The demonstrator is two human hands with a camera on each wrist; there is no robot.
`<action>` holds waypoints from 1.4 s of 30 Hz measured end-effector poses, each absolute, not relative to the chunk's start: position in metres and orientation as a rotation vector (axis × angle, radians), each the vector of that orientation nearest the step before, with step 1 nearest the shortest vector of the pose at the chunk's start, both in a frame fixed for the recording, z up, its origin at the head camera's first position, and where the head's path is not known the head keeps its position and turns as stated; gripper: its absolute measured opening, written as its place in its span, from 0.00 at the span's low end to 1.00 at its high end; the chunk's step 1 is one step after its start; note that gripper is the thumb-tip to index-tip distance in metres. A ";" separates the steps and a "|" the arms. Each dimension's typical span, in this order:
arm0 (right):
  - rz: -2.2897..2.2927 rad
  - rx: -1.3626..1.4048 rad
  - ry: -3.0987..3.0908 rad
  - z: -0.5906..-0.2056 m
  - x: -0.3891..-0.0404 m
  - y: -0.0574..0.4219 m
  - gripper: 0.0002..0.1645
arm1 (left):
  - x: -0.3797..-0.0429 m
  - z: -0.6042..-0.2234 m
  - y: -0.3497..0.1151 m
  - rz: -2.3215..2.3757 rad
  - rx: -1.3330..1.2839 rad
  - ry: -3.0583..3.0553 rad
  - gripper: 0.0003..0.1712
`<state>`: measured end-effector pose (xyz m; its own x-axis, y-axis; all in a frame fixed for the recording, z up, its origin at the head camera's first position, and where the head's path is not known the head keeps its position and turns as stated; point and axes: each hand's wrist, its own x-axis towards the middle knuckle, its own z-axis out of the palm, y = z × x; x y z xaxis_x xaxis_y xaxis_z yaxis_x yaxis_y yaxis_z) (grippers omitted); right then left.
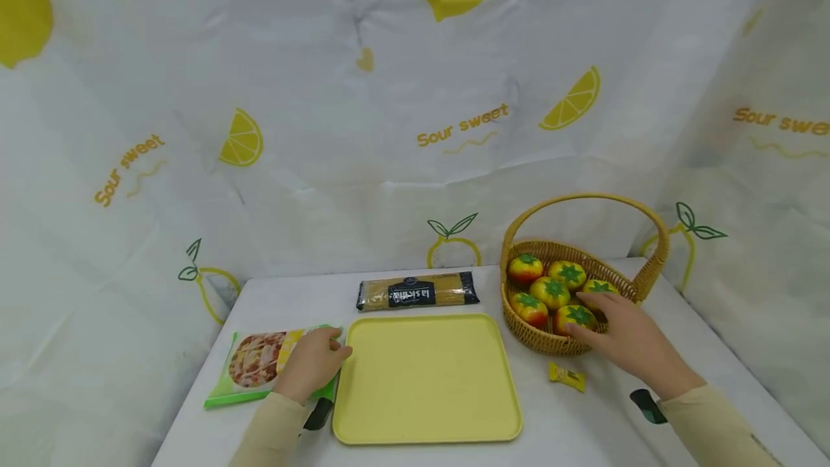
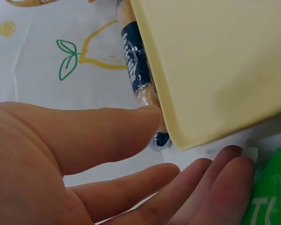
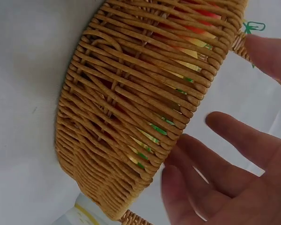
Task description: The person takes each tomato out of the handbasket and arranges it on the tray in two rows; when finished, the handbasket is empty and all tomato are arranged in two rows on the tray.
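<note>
My left hand (image 1: pixel 313 365) is over the right part of a green-edged food packet (image 1: pixel 256 360), its fingertips close to the left rim of a yellow tray (image 1: pixel 428 380). In the left wrist view its thumb and fingers are spread with nothing between them. At the right, my right hand (image 1: pixel 627 334) reaches over the near right rim of a wicker basket (image 1: pixel 541 341). Its thumb and fingers are apart above a yellow-red fruit with a green star-shaped top (image 1: pixel 573 318). Several similar fruits (image 1: pixel 550 292) lie in the basket. The right wrist view shows the fingers beside the basket's woven rim (image 3: pixel 178 136).
A pack of spaghetti (image 1: pixel 418 291) lies behind the tray. In front of the basket is a small yellow wrapped candy (image 1: pixel 567 377). The basket's tall handle (image 1: pixel 586 197) arches over it. A white cloth with lemon prints (image 1: pixel 363 222) hangs behind the table.
</note>
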<state>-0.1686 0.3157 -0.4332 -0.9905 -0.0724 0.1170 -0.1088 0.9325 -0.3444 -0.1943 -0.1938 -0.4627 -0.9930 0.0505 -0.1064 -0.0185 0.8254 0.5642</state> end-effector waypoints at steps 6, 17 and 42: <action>0.518 0.125 -3.053 -0.436 -0.184 0.316 0.44 | -0.199 -0.461 -0.189 0.853 -0.024 2.881 0.26; 0.510 0.052 -3.141 -0.433 -0.198 0.313 0.46 | -0.200 -0.470 -0.199 1.027 -0.154 2.738 0.29; 0.499 0.064 -3.025 -0.398 -0.186 0.296 0.46 | -0.202 -0.474 -0.201 1.195 -0.122 2.649 0.22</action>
<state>-0.1856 0.2957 -0.3984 -0.9963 -0.0286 0.0806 -0.0530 0.9462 -0.3193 -0.2020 -0.2011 -0.4743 -0.9695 0.0195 -0.2445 -0.1703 0.6637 0.7284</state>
